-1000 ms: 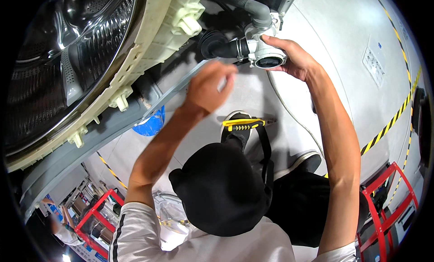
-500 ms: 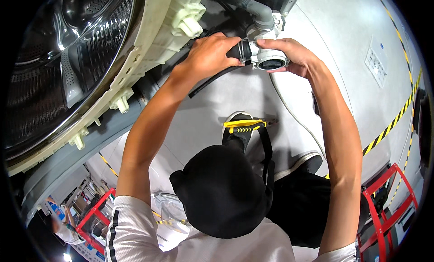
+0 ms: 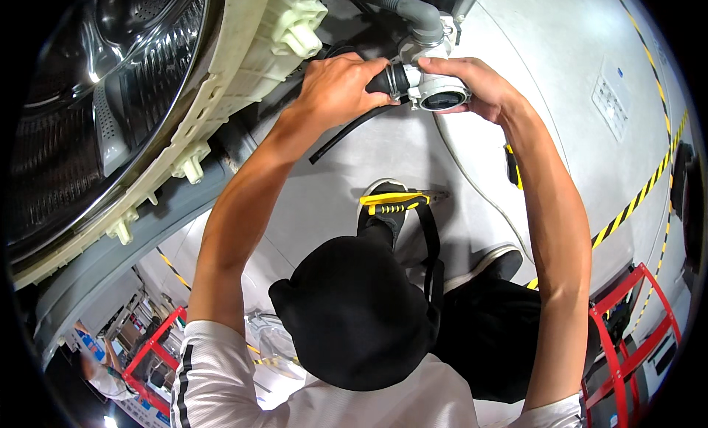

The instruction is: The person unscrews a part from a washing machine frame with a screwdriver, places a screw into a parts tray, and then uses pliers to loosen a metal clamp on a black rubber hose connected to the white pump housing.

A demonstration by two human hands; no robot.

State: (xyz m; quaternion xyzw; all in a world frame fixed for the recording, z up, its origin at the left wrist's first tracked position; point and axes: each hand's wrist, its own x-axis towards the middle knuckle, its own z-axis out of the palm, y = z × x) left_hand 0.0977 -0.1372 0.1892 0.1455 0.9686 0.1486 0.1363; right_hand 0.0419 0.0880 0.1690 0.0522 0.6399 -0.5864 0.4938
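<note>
My left hand is closed around a black rubber hose with a metal clamp, where it joins a white plastic housing with a round dark port. My right hand grips that housing from the right, thumb on top. A grey bent hose runs into the housing's upper end. A thin black tube hangs below my left hand. Left of my hands is an open washing machine, with a steel drum and a cream plastic rim.
A yellow-black tool lies over my shoe. A white cable crosses the floor, with hazard tape at right. Red metal frames stand at lower right and lower left. A co-worker is at the lower-left edge.
My left hand has moved up and right from below the assembly and taken hold of the black hose. The thin black tube now shows below it. My right hand stays on the housing.
</note>
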